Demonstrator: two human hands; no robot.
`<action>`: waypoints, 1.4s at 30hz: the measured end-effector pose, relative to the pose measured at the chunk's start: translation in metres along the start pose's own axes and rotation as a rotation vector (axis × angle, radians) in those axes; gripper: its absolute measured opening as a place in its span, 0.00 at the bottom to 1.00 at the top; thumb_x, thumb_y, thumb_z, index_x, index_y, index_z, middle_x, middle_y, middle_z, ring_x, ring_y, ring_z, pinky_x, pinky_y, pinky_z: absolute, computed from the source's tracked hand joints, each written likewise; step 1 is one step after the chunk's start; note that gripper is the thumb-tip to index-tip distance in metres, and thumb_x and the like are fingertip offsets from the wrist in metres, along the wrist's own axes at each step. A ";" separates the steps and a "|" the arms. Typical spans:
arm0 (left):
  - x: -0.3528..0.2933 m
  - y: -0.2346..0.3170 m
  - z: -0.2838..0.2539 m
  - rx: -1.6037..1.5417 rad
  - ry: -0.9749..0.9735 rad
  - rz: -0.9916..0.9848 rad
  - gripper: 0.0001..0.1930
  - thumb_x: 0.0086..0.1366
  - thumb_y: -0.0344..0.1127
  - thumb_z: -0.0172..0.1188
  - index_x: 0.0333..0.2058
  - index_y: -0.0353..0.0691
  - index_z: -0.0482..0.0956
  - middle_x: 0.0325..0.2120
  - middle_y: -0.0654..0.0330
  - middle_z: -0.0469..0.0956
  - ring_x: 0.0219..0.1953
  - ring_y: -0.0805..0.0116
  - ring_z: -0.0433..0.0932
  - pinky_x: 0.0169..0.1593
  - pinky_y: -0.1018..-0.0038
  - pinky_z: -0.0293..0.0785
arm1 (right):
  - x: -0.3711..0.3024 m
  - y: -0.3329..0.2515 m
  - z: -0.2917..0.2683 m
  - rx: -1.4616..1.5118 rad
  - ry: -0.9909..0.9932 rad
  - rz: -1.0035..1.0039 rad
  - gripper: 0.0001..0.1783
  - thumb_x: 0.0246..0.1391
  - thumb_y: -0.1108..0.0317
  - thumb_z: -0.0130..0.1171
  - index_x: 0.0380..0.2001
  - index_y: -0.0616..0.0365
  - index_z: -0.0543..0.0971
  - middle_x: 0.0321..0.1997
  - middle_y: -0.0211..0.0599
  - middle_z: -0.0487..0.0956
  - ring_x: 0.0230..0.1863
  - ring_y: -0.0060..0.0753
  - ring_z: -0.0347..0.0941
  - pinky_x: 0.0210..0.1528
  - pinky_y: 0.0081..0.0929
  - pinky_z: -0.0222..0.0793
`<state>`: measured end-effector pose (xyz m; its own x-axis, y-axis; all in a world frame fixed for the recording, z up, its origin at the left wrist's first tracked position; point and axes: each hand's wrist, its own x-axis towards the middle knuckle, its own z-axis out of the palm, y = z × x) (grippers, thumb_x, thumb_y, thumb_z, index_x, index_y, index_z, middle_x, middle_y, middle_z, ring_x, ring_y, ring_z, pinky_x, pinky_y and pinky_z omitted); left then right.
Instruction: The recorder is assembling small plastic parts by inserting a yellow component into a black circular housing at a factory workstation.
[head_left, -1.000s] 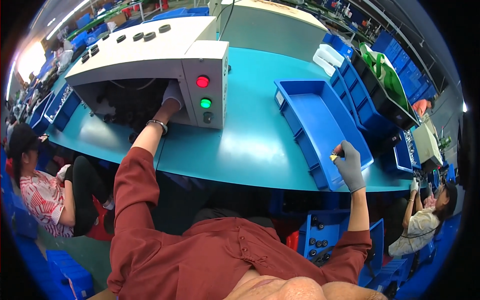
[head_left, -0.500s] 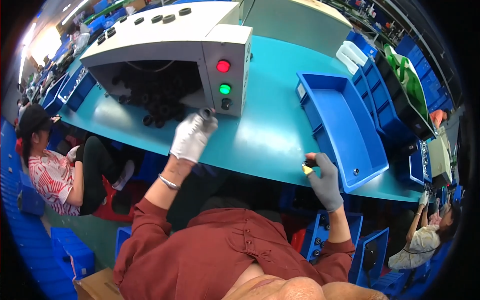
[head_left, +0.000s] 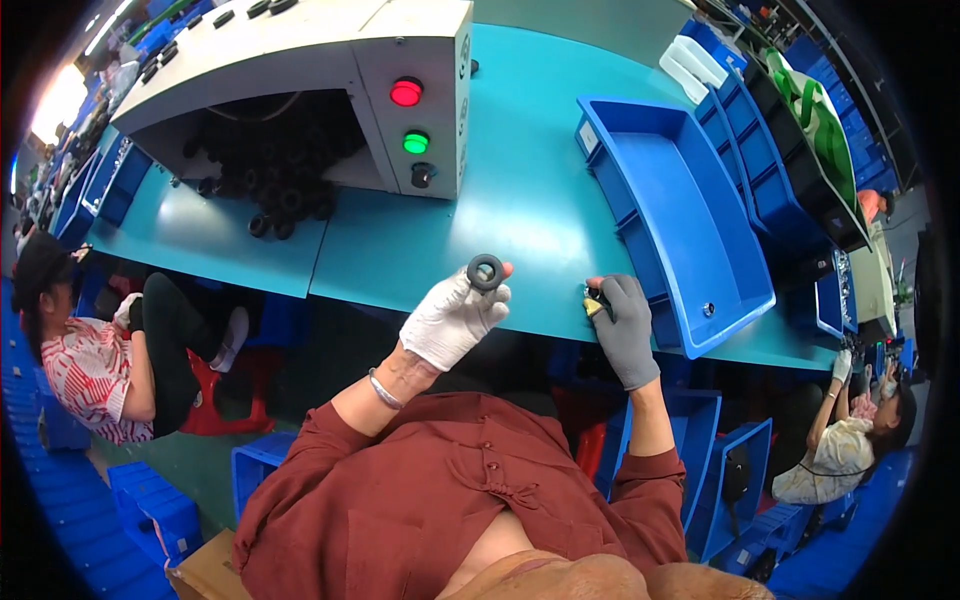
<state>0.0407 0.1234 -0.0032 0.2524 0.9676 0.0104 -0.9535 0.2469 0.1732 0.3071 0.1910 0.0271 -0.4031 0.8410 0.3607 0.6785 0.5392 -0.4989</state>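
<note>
My left hand [head_left: 452, 318], in a white glove, is closed on a black ring [head_left: 473, 274] with a round hole, held up above the front edge of the table. In a grey glove, my right hand [head_left: 626, 328] pinches a small shiny part [head_left: 593, 293], mostly hidden by the fingers; a yellow patch shows at one fingertip. Beside that hand lies a long blue tray [head_left: 648, 250] with one small metal piece [head_left: 709, 310] at its near end. Many similar black rings [head_left: 290, 198] are heaped in and before the opening of a whitish machine [head_left: 370, 75].
The machine's front carries a red lamp [head_left: 405, 92], a green lamp [head_left: 415, 142] and a black knob [head_left: 423, 175]. Stacked blue bins [head_left: 765, 190] stand right of the tray. Co-workers sit at left [head_left: 90, 370] and right [head_left: 840, 440]. Blue bins [head_left: 672, 430] sit below the table.
My left hand has come away from the machine, moving right and nearer me with the black ring. My right hand has shifted slightly left and up, still pinching the small part.
</note>
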 end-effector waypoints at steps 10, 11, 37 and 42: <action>0.008 -0.021 0.000 -0.330 0.024 -0.096 0.20 0.73 0.35 0.57 0.58 0.29 0.69 0.58 0.44 0.71 0.53 0.55 0.77 0.57 0.64 0.81 | -0.006 0.001 0.005 0.002 0.026 0.049 0.17 0.44 0.83 0.55 0.40 0.62 0.80 0.40 0.44 0.76 0.47 0.51 0.71 0.49 0.42 0.68; 0.009 -0.023 0.001 -0.339 0.039 -0.105 0.20 0.72 0.35 0.57 0.57 0.29 0.70 0.58 0.44 0.71 0.53 0.55 0.77 0.57 0.64 0.81 | -0.007 0.001 0.005 0.000 0.024 0.053 0.17 0.44 0.83 0.55 0.40 0.62 0.80 0.40 0.44 0.76 0.47 0.51 0.71 0.49 0.42 0.68; 0.007 -0.038 0.025 1.394 0.225 0.434 0.36 0.54 0.17 0.71 0.61 0.27 0.67 0.47 0.54 0.75 0.45 0.69 0.79 0.47 0.75 0.78 | -0.036 -0.063 0.021 1.226 0.049 0.616 0.18 0.62 0.80 0.50 0.54 0.68 0.76 0.48 0.39 0.81 0.48 0.24 0.76 0.53 0.21 0.71; 0.006 -0.042 0.029 1.587 0.201 0.524 0.37 0.49 0.20 0.76 0.59 0.28 0.71 0.43 0.56 0.77 0.40 0.71 0.80 0.42 0.77 0.79 | -0.036 -0.078 0.020 1.502 -0.093 0.562 0.22 0.69 0.70 0.46 0.62 0.68 0.69 0.58 0.43 0.76 0.55 0.31 0.76 0.59 0.29 0.73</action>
<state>0.0870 0.1171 0.0185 -0.1586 0.9441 0.2891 0.2071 -0.2545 0.9446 0.2563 0.1192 0.0372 -0.3950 0.9071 -0.1452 -0.4192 -0.3186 -0.8501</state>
